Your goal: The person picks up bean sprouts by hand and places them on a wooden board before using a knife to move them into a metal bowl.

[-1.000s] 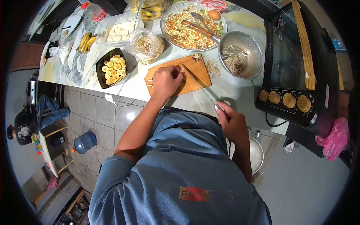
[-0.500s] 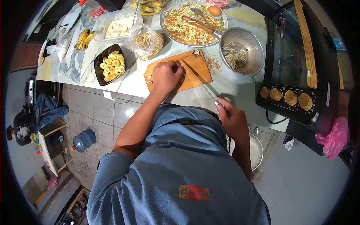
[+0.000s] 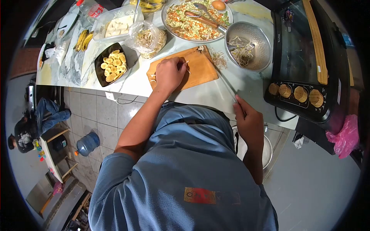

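A wooden cutting board (image 3: pixel 202 71) lies at the counter's front edge. My left hand (image 3: pixel 169 75) rests on it, fingers curled together in a pinch over pale bean sprouts (image 3: pixel 188 67) whose ends show by the fingertips. The hand hides most of what it grips. Off the board's right side, my right hand (image 3: pixel 249 120) is closed around the handle of a long knife (image 3: pixel 227 84). The blade points up and left, its tip near the board's right edge. A few pale sprout bits (image 3: pixel 153 77) lie left of my left hand.
Behind the board are a clear bag of sprouts (image 3: pixel 146 40), a tray of shredded vegetables (image 3: pixel 185 25) and a metal pot with sprouts (image 3: pixel 260 46). A dark bowl of banana slices (image 3: pixel 101 71) stands left. A toaster oven (image 3: pixel 296 77) stands right. Someone sits far left (image 3: pixel 23 133).
My right hand has drawn the knife right and toward me, away from the left fingertips and off the board. My left hand stays in nearly the same place. The view has shifted slightly.
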Available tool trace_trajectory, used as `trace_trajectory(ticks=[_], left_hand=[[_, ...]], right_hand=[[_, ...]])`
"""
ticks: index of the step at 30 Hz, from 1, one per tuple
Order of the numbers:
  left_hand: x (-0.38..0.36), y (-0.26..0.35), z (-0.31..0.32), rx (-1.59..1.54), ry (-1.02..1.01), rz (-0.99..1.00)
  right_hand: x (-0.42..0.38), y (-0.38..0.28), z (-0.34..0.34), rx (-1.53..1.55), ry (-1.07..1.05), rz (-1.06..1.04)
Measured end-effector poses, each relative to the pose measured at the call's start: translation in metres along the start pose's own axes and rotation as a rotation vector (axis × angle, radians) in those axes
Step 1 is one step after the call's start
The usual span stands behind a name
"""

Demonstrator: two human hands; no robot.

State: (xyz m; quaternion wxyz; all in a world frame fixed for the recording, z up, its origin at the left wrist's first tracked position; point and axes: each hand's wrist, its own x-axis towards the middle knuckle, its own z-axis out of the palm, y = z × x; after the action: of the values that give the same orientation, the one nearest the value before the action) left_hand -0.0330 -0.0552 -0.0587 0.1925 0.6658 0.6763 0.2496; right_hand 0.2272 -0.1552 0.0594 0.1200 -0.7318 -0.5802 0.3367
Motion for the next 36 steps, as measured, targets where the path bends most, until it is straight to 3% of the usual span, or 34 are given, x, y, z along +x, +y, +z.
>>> trace_trajectory(ticks=[3, 8, 11, 18, 20, 24, 29, 31, 36], left_hand=[[0.003, 0.001, -0.004, -0.014, -0.037, 0.024], [0.014, 0.009, -0.016, -0.124, -0.093, -0.042], [0.028, 0.019, -0.017, -0.191, -0.049, 0.03], [0.072, 0.085, -0.002, -0.333, -0.159, 0.191], [0.086, 0.095, 0.015, -0.38, -0.159, 0.321], [0.097, 0.122, 0.027, -0.206, -0.274, 0.326], [0.097, 0.109, 0.021, -0.303, -0.201, 0.361], [0.095, 0.099, 0.005, -0.315, -0.253, 0.211], [0.071, 0.052, -0.023, -0.276, -0.195, 0.164]], right_hand=[[-0.004, 0.014, -0.003, 0.043, 0.118, -0.004], [-0.013, 0.019, -0.011, 0.224, 0.038, 0.161], [-0.018, 0.02, -0.01, 0.228, 0.031, 0.15], [-0.036, 0.037, -0.007, 0.34, 0.004, 0.208], [-0.04, 0.042, -0.007, 0.345, 0.045, 0.118], [-0.043, 0.054, -0.007, 0.365, 0.078, 0.108], [-0.039, 0.063, -0.011, 0.349, 0.092, 0.065], [-0.035, 0.064, -0.011, 0.373, 0.068, 0.058], [-0.017, 0.063, -0.014, 0.33, -0.003, -0.026]])
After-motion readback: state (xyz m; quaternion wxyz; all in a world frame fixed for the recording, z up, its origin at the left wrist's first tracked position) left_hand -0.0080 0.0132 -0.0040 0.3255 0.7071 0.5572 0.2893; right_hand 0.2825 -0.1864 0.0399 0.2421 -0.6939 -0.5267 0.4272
